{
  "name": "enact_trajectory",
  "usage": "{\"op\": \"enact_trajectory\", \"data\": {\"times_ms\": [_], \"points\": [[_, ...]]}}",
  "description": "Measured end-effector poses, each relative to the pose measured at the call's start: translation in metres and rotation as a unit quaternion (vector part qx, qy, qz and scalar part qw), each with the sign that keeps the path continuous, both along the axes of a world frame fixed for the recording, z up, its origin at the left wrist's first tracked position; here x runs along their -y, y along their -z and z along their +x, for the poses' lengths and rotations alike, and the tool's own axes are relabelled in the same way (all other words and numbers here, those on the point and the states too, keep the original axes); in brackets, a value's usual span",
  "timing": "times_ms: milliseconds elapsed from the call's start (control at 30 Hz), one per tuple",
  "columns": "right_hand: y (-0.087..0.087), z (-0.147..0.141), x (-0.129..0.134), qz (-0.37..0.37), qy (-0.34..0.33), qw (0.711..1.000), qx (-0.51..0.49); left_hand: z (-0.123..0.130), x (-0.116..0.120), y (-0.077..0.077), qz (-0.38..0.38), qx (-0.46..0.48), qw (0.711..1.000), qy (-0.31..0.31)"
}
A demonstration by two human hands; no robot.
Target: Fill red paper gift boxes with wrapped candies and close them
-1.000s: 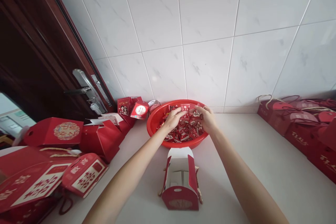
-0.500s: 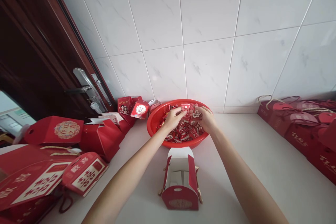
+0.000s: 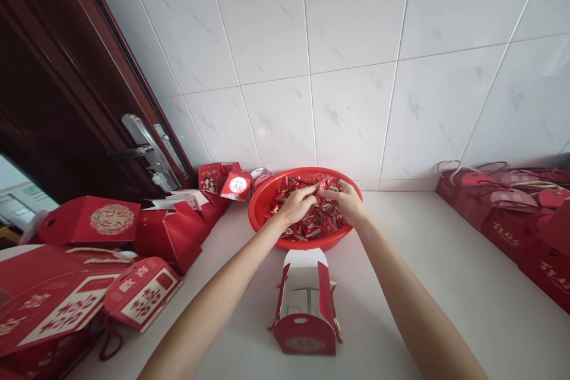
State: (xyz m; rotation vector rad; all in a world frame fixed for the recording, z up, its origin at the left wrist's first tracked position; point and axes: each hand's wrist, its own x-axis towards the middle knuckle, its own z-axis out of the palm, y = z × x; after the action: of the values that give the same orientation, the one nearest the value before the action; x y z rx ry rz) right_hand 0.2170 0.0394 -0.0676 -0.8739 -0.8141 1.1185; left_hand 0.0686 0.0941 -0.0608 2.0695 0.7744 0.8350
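Note:
A red plastic basket (image 3: pixel 262 214) holds a heap of small candies (image 3: pixel 312 224) in red wrappers. Over the heap, my left hand (image 3: pixel 299 205) has its fingers stretched to the right and its thumb apart. My right hand (image 3: pixel 351 204) reaches in from the other side, fingers extended left among the wrappers. The fingertips of both hands come close together near a red-wrapped candy (image 3: pixel 328 184). Closer to me, a red gift box (image 3: pixel 304 332) stands with its top open, showing its white inside; twisted cord hangs at its sides.
Red boxes (image 3: pixel 169 234) and a double-happiness box (image 3: pixel 145 297) crowd the left side. A row of dark red gift bags (image 3: pixel 499 225) with cord handles lines the right. White wall tiles (image 3: pixel 351 124) rise behind the basket; a brown door (image 3: pixel 57 71) is at left.
The candies that showed in both hands are no longer visible in them. My left hand's fingers have stretched out, and my right hand's fingers have moved left over the heap.

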Motion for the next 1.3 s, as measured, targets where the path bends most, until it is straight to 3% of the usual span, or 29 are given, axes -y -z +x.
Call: {"op": "enact_trajectory", "data": {"times_ms": [167,400,667,833,1033,1167,1300], "points": [[0.004,0.001,-0.004,0.002,0.04,0.999,-0.007,0.0,-0.002,0.0,-0.01,0.005,1.0,0.005],[-0.002,-0.001,0.003,0.03,-0.006,1.0,0.004,-0.001,-0.001,0.003,0.008,0.003,1.0,-0.012],[0.004,0.004,-0.006,0.018,0.019,0.998,-0.062,0.001,-0.003,0.005,0.027,0.019,0.999,-0.021],[0.006,0.009,-0.013,-0.003,0.082,0.988,-0.131,-0.003,-0.009,0.012,0.028,-0.103,0.994,0.016],[-0.001,0.006,-0.009,-0.014,0.085,0.983,-0.161,-0.005,-0.011,0.016,0.001,-0.234,0.967,0.096],[-0.004,0.005,-0.006,-0.017,0.086,0.984,-0.157,-0.007,-0.013,0.017,-0.002,-0.278,0.956,0.095],[-0.003,0.005,-0.006,-0.018,0.081,0.986,-0.144,-0.01,-0.016,0.02,0.003,-0.297,0.954,0.048]]}}
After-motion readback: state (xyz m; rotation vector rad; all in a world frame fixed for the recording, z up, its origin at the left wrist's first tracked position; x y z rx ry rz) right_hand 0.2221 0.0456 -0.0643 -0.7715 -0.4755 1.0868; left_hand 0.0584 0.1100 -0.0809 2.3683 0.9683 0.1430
